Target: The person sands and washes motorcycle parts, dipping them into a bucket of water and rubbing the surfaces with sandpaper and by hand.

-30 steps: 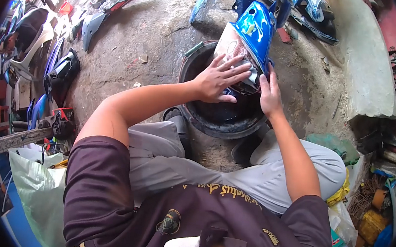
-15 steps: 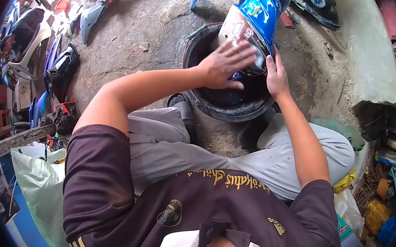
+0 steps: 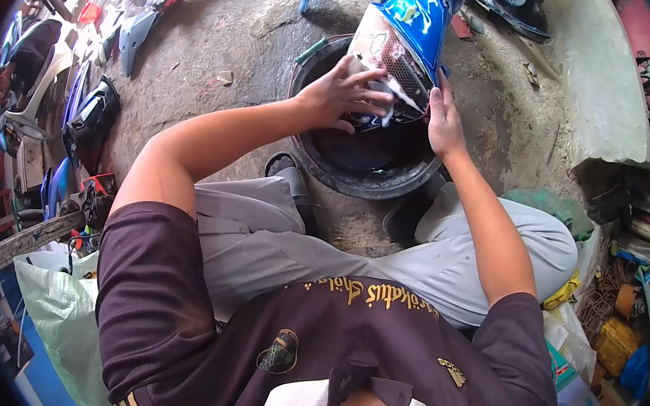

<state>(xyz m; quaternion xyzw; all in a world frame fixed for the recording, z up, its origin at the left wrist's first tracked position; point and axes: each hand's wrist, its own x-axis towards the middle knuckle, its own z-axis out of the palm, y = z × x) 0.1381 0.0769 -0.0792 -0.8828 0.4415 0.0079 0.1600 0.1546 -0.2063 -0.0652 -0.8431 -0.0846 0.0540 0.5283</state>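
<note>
A glossy blue motorcycle body panel [image 3: 414, 20] with a pale face and a dark mesh pattern is tilted over a round black tub [image 3: 354, 184]. White foam streaks its lower part. My left hand [image 3: 341, 99] lies against the lower left of the panel, fingers spread and apart. On the opposite side, my right hand [image 3: 446, 125] holds the panel's right edge, its fingers extended along it and partly hidden behind. Dark liquid appears to lie in the tub, between my feet.
Motorcycle body parts [image 3: 92, 122] crowd the left side of the concrete floor. A white sack [image 3: 57, 299] stands by my left elbow. To the right are a concrete ledge [image 3: 610, 89], a rusty wire bundle [image 3: 604, 296] and a yellow container [image 3: 618, 345].
My left hand has slid left and down across the panel, its fingers more curled. White foam now shows where the hand was. My right hand stays at the panel's edge.
</note>
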